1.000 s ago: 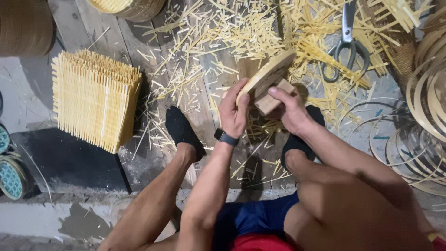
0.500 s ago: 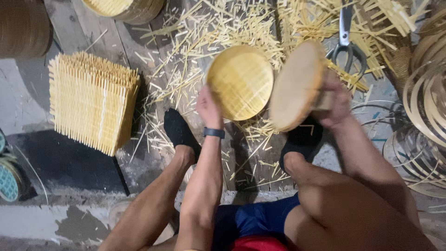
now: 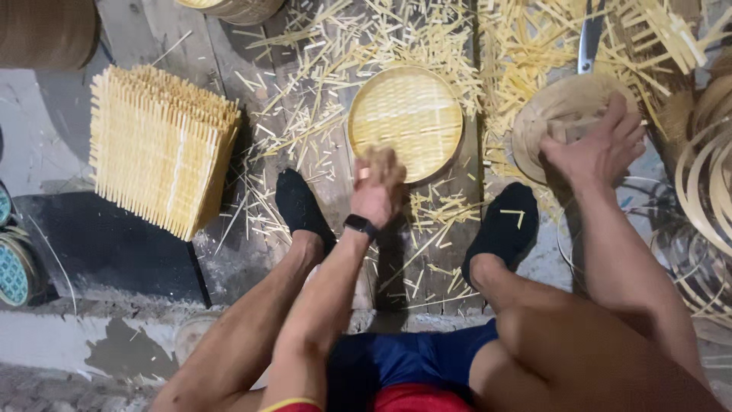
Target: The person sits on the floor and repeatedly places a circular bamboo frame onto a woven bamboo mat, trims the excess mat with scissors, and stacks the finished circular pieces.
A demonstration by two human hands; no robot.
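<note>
Bamboo scraps litter the floor (image 3: pixel 229 53) around us. Our left hand (image 3: pixel 377 187) hangs blurred with the wrist bent down, just near the lower rim of the round woven tray (image 3: pixel 406 114) lying flat beyond it; whether its fingers are curled or loose we cannot tell. Our right hand (image 3: pixel 598 149) reaches out to the side, fingers spread and gripping a wooden block (image 3: pixel 576 128) on a second round tray (image 3: pixel 549 107), apparently pressing it steady. Scissors (image 3: pixel 589 38) lie beyond that hand.
</note>
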